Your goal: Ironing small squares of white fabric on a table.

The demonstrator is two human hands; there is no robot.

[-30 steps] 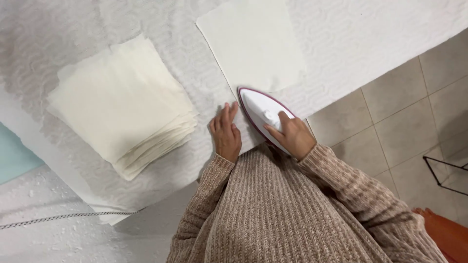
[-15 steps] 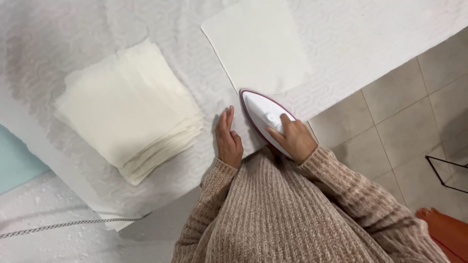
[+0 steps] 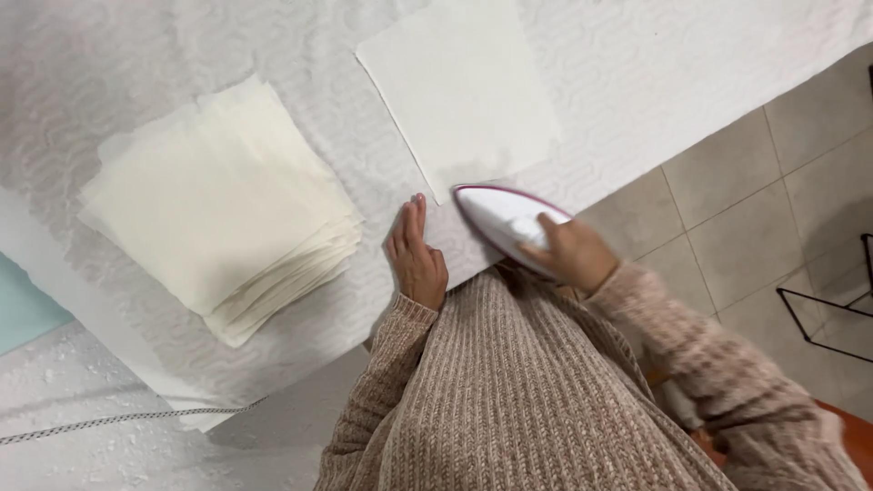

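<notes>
My right hand (image 3: pixel 571 255) grips the handle of a white iron (image 3: pixel 500 218) with a dark pink rim; its tip points at the near edge of a single flat cream cloth square (image 3: pixel 459 91). My left hand (image 3: pixel 416 255) lies flat, fingers together, on the white textured table cover (image 3: pixel 346 136) just left of the iron. A stack of several cream cloth squares (image 3: pixel 218 214) lies further left, apart from both hands. My knitted beige sleeves fill the lower part of the view.
The table edge runs diagonally at the right, with beige floor tiles (image 3: pixel 746 173) beyond it. A black wire frame (image 3: pixel 832 305) stands on the floor at the right. A braided cord (image 3: pixel 118 418) runs along the lower left, near a pale blue surface (image 3: pixel 23 314).
The iron and my right hand have shifted slightly along the table's near edge toward the single square. My left hand stays flat beside it. The view has moved a little.
</notes>
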